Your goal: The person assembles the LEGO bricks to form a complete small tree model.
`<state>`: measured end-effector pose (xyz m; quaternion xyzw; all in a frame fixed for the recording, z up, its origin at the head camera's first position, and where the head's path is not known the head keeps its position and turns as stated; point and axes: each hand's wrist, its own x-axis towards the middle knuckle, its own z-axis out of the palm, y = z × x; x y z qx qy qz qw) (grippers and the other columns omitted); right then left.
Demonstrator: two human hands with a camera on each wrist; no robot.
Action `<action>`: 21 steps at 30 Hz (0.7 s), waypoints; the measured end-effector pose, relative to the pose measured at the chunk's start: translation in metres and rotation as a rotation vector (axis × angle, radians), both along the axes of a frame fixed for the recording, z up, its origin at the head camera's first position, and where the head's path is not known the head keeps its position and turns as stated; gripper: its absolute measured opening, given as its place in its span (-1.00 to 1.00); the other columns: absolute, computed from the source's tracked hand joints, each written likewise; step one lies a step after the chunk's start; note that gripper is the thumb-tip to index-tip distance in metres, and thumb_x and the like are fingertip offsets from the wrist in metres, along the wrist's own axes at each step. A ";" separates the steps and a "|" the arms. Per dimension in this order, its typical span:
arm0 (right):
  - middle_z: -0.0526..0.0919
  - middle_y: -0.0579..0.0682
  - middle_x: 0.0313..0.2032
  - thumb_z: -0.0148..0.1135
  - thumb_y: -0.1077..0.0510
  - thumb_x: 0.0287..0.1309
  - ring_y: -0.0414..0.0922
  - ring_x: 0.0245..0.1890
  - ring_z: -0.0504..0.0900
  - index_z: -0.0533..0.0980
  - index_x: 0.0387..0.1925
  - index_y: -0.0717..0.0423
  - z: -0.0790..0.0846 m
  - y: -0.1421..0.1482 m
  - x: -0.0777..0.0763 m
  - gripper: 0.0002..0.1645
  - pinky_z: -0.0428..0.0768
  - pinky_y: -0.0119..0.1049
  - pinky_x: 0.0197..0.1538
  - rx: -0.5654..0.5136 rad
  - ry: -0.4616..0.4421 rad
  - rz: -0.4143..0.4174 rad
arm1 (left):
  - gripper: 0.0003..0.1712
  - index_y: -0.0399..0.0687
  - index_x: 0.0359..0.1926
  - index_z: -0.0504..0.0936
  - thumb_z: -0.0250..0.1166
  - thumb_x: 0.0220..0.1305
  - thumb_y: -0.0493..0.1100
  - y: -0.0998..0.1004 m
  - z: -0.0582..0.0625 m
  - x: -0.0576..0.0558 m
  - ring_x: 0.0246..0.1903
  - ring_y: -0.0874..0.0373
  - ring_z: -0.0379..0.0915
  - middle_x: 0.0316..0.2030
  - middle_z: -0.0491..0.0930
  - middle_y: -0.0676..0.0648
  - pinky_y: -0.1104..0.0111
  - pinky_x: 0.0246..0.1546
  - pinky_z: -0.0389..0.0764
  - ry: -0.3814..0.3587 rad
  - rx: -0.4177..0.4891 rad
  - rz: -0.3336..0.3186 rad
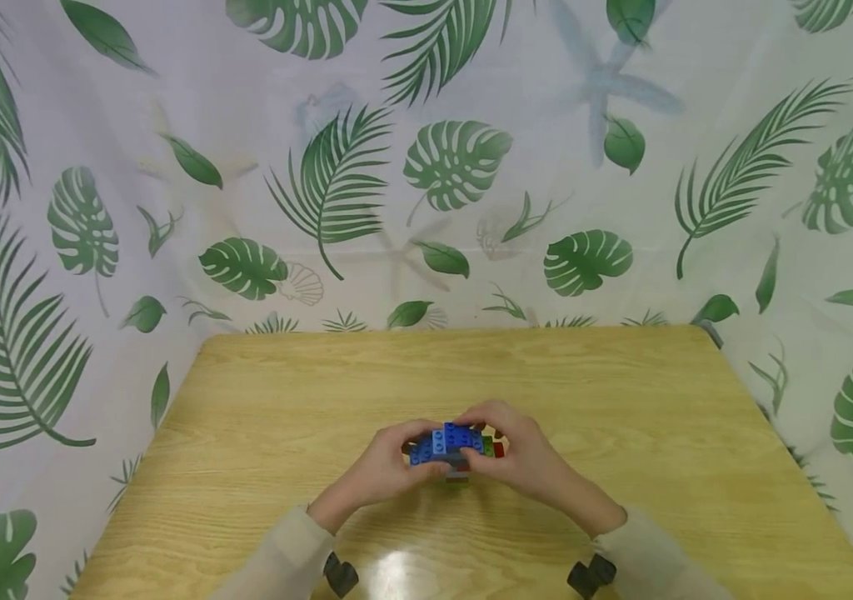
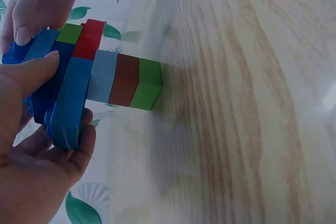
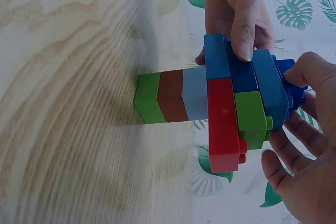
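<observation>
A toy building-brick structure stands upright on the table. Its narrow column has a green brick (image 3: 149, 98) at the bottom, then a brown brick (image 3: 172, 95) and a light blue brick (image 3: 195, 94). Wider layers sit above, with a red brick (image 3: 223, 124), a second green brick (image 3: 250, 119) and several blue bricks (image 2: 72, 103). My left hand (image 1: 389, 468) grips the left side of these layers, thumb across the blue bricks. At the top, my right hand (image 1: 520, 457) pinches a dark blue brick (image 1: 460, 435) between thumb and fingers; some right fingertips are hidden.
The wooden table (image 1: 284, 383) extends around the structure, its back edge meeting a leaf-patterned cloth (image 1: 501, 275). Dark objects (image 1: 340, 575) show beside both sleeves near the bottom of the head view.
</observation>
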<state>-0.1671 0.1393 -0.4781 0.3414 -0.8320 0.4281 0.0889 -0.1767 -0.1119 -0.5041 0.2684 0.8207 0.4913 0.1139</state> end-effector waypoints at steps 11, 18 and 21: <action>0.71 0.05 0.16 0.44 0.19 0.33 -0.03 0.00 0.65 0.54 0.34 0.07 -0.011 0.009 -0.014 -0.43 0.63 -0.12 -0.11 0.009 -0.071 -0.106 | -0.44 -0.06 0.35 0.57 0.40 0.45 0.04 0.010 -0.011 -0.006 -0.05 0.14 0.67 0.10 0.74 -0.11 0.38 -0.05 0.67 -0.070 0.106 0.173; 0.61 0.12 0.29 0.48 0.28 0.23 0.02 0.05 0.61 0.43 0.44 0.09 -0.024 0.013 -0.031 -0.23 0.66 -0.02 -0.04 0.082 -0.156 -0.098 | -0.38 -0.25 0.38 0.55 0.36 0.48 0.02 0.013 -0.018 -0.031 -0.10 0.15 0.64 0.10 0.75 -0.24 0.42 -0.13 0.66 -0.140 0.168 0.231; 0.57 0.14 0.35 0.48 0.31 0.21 0.01 0.05 0.60 0.39 0.48 0.11 -0.029 0.011 -0.037 -0.17 0.69 -0.08 -0.01 0.102 -0.205 -0.112 | -0.35 -0.24 0.39 0.55 0.34 0.49 0.08 0.014 -0.022 -0.039 -0.08 0.16 0.63 0.11 0.75 -0.22 0.37 -0.08 0.67 -0.165 0.156 0.246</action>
